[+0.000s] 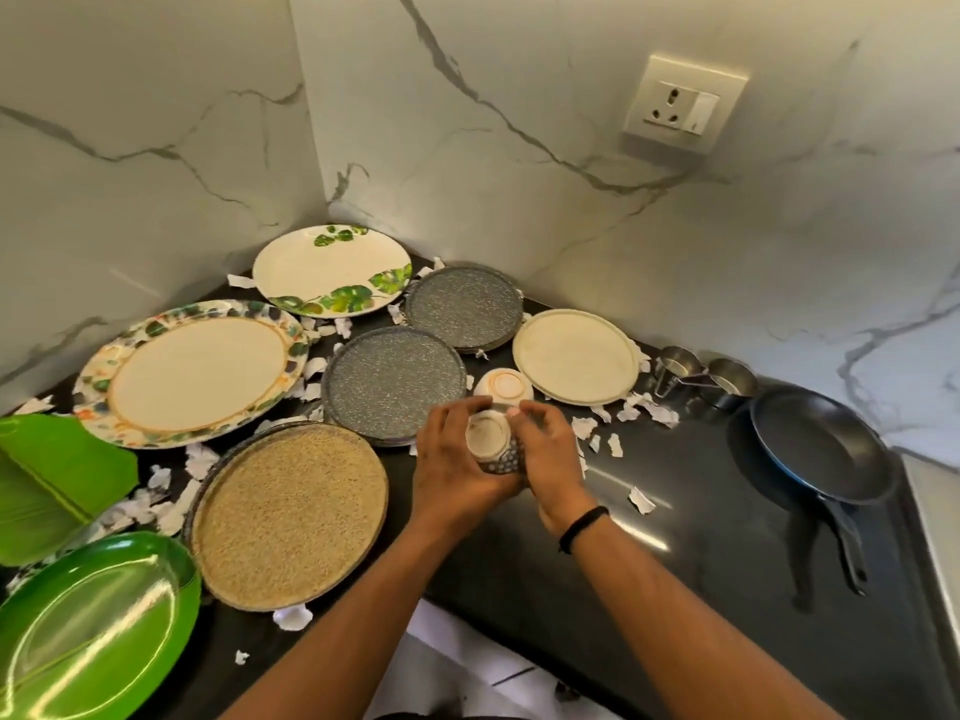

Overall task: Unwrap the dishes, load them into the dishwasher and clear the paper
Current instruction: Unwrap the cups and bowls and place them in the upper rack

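Fingers of our left hand and right hand curl around a small patterned bowl held upside down, just in front of the upturned cream bowl. We judge unwrapping nearly done (no paper visibly clings) — next, carrying it to the dishwasher needs a steady grip — blue-dotted sides, pale foot.

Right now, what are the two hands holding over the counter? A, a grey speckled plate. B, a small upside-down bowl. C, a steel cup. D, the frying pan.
B: the left hand and right hand both grip a small bowl with its foot ring facing up, while the plates, pan and cups sit untouched.
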A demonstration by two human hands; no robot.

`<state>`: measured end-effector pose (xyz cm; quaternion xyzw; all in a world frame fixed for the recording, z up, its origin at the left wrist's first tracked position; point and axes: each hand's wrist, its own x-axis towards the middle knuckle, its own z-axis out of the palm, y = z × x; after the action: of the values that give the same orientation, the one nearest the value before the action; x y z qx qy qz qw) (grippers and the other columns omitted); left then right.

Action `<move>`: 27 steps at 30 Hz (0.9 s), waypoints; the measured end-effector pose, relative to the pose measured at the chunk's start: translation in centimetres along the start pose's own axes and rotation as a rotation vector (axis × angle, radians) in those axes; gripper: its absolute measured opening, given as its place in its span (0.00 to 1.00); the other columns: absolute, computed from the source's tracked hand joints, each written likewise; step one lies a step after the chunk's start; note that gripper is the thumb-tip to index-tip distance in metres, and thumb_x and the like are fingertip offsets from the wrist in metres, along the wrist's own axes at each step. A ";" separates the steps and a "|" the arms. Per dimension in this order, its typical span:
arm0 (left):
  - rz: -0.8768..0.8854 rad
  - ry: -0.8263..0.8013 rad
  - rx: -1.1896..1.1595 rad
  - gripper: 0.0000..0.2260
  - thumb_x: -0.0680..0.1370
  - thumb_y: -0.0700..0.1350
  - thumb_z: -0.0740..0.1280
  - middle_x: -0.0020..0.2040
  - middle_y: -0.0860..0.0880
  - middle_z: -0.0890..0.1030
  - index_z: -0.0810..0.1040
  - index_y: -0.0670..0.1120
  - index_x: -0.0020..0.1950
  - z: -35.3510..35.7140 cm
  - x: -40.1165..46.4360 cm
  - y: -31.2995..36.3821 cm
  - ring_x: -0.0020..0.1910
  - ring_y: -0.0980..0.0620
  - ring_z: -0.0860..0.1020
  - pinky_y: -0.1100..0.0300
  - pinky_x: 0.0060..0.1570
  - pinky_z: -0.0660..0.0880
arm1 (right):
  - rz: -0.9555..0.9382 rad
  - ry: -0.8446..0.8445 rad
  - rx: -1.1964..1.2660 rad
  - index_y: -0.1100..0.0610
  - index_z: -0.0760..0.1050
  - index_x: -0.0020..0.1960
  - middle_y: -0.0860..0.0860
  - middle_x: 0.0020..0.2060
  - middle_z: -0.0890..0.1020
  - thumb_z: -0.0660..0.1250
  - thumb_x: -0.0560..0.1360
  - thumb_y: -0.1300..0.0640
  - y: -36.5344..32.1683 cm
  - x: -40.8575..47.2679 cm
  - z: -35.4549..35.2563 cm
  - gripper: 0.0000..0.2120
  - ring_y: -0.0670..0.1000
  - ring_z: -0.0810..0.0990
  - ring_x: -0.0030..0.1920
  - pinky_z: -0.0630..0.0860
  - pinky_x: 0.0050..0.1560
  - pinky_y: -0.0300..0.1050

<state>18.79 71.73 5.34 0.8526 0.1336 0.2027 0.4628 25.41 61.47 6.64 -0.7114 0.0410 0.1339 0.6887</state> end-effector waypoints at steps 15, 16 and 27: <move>-0.144 -0.678 -0.515 0.27 0.73 0.50 0.77 0.61 0.49 0.80 0.74 0.50 0.71 15.6 -5.8 13.3 0.56 0.52 0.81 0.56 0.47 0.84 | -0.009 0.627 0.358 0.63 0.80 0.54 0.62 0.49 0.85 0.74 0.74 0.54 0.7 -8.2 -23.9 0.14 0.63 0.85 0.52 0.82 0.53 0.62; -0.123 -0.716 -0.509 0.27 0.73 0.50 0.78 0.61 0.50 0.80 0.74 0.50 0.70 17.0 -7.1 14.6 0.57 0.52 0.81 0.52 0.49 0.84 | -0.026 0.665 0.367 0.63 0.81 0.53 0.61 0.49 0.85 0.74 0.73 0.54 1.0 -9.5 -25.8 0.14 0.63 0.85 0.51 0.83 0.52 0.62; -0.043 -1.111 -0.387 0.35 0.62 0.59 0.80 0.56 0.51 0.84 0.77 0.51 0.67 29.3 -23.7 23.5 0.55 0.51 0.84 0.45 0.53 0.82 | 0.005 1.044 0.567 0.64 0.78 0.57 0.63 0.52 0.84 0.77 0.72 0.57 7.8 -24.7 -42.5 0.17 0.65 0.84 0.53 0.80 0.56 0.66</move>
<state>12.60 27.72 5.57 0.7282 -0.1512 -0.2630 0.6146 5.47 15.82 5.82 -0.4712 0.4099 -0.2482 0.7405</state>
